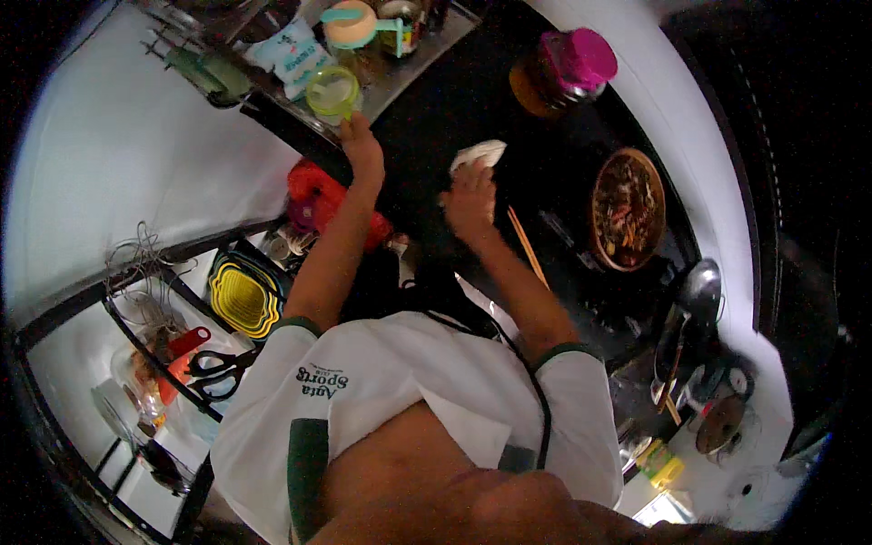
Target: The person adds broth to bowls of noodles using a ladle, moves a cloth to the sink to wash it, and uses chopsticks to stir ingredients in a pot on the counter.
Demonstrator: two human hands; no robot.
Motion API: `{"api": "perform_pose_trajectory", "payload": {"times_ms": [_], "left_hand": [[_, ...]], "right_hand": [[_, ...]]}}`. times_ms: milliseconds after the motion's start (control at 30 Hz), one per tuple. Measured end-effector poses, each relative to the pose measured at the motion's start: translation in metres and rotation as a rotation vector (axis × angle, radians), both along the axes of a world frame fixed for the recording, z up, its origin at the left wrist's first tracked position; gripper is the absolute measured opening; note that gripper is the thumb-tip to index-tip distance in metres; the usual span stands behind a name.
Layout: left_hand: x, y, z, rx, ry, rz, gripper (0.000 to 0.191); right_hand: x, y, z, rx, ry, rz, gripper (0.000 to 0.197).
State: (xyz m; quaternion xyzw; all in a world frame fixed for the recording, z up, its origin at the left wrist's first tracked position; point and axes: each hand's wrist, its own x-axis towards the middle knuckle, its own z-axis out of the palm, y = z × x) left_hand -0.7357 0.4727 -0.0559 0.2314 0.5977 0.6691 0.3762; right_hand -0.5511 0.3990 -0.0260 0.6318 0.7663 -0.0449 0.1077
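Observation:
My left hand (pixel 362 151) reaches to the near edge of a metal tray (pixel 402 88), its fingers at the small handle of a yellow-green rimmed container (pixel 332 91). Whether the fingers grip that handle is unclear. On the dark countertop (pixel 415 157), my right hand (pixel 471 197) lies over a crumpled white cloth or tissue (pixel 479 154), fingertips pressed on its near side. A pair of wooden chopsticks (pixel 527 246) rests beside my right forearm. To the right stands a brown bowl (pixel 628 210) with dark food in it.
A jar with a magenta cover (pixel 579 58) stands at the back. The tray also holds a plastic packet (pixel 294 60) and a peach-lidded container (pixel 350 24). At left, a rack holds yellow baskets (pixel 244 300) and black-handled scissors (pixel 219 373). A metal ladle (pixel 702 283) lies right.

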Motion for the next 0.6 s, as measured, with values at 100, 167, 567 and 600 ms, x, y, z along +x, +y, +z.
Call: {"api": "perform_pose_trajectory", "payload": {"times_ms": [100, 167, 567, 600], "left_hand": [[-0.015, 0.007, -0.029, 0.03, 0.161, -0.006, 0.033], [0.002, 0.014, -0.013, -0.09, 0.136, 0.002, 0.038], [0.027, -0.018, 0.006, 0.102, 0.218, -0.202, 0.065], [0.037, -0.026, 0.022, 0.142, 0.197, -0.225, 0.066]], "right_hand": [[-0.013, -0.045, 0.009, 0.122, 0.042, 0.25, 0.048], [-0.007, -0.056, -0.004, 0.046, 0.106, 0.178, 0.047], [0.114, -0.192, -0.048, 0.207, 0.461, 0.029, 0.033], [0.13, -0.207, -0.049, 0.238, 0.45, -0.028, 0.033]]}}
